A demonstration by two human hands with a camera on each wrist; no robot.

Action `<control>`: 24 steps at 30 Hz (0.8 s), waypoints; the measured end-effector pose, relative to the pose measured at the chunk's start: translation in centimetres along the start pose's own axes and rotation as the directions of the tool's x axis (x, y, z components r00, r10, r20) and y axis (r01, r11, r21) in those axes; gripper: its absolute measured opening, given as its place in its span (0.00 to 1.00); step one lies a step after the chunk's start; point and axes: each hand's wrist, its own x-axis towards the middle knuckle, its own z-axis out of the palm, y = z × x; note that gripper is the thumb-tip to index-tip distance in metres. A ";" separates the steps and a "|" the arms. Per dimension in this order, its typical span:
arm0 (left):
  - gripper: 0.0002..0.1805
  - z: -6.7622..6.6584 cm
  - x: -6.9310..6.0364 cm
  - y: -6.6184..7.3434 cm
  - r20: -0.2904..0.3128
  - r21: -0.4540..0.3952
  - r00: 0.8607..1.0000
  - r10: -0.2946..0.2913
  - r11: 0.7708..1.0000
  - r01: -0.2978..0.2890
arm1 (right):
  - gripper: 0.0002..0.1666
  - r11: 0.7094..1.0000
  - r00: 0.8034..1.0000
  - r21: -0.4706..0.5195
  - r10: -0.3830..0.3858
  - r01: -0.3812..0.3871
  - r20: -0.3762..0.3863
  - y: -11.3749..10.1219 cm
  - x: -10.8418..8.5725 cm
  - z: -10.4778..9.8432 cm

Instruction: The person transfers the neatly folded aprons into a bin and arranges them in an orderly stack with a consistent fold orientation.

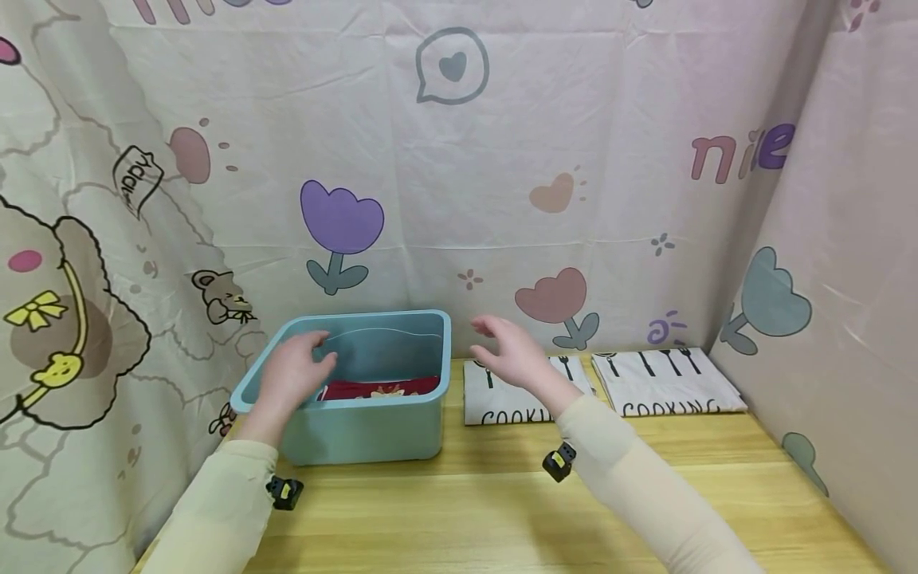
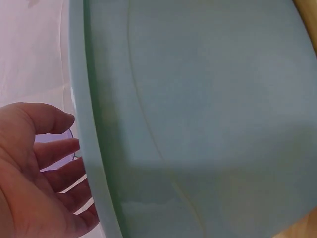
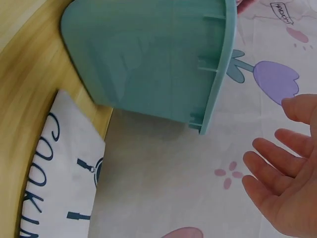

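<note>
A blue-green plastic bin [image 1: 366, 434] stands on the table at the back left. Inside it lies a folded dark red cloth [image 1: 409, 388] with a pale printed figure, partly hidden by the front wall. My left hand [image 1: 292, 372] hovers over the bin's left part, fingers loosely bent and holding nothing; whether it touches the rim I cannot tell. To the right of the bin my right hand [image 1: 511, 351] is raised in the air, its fingers relaxed and apart. Below and behind it lies a folded white cloth [image 1: 476, 399] lettered "COOKING", partly covered by the hand and forearm.
A second folded white cloth [image 1: 667, 383] with the same print lies at the back right. The wooden table [image 1: 445, 518] spreads in front of the bin. Printed curtains [image 1: 430, 159] hang behind and on both sides.
</note>
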 end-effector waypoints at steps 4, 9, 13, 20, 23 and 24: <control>0.27 0.3 -0.5 0.0 -0.006 0.010 1.000 0.002 1.000 -0.002 | 0.27 0.999 1.000 -0.041 -0.025 0.025 0.004 0.5 -0.7 0.0; 0.28 0.6 -1.2 0.3 -0.014 0.018 1.000 -0.005 1.000 0.006 | 0.27 0.995 0.999 -0.085 -0.046 0.046 0.001 1.1 -1.7 0.0; 0.29 0.7 -1.6 0.5 -0.023 0.024 1.000 0.019 1.000 -0.018 | 0.27 0.992 0.998 -0.116 -0.060 0.058 -0.012 1.9 -2.5 0.2; 0.28 0.8 -2.5 1.0 -0.056 0.039 0.993 0.100 0.994 -0.098 | 0.27 0.988 0.999 -0.146 -0.048 0.044 -0.026 3.3 -3.7 0.9; 0.28 0.9 -2.8 1.4 -0.066 0.041 0.990 0.128 0.991 -0.125 | 0.27 0.988 0.999 -0.151 -0.042 0.037 -0.028 3.9 -4.2 1.2; 0.28 1.0 -3.0 1.6 -0.067 0.040 0.989 0.133 0.991 -0.130 | 0.27 0.988 0.999 -0.152 -0.041 0.036 -0.028 4.1 -4.4 1.3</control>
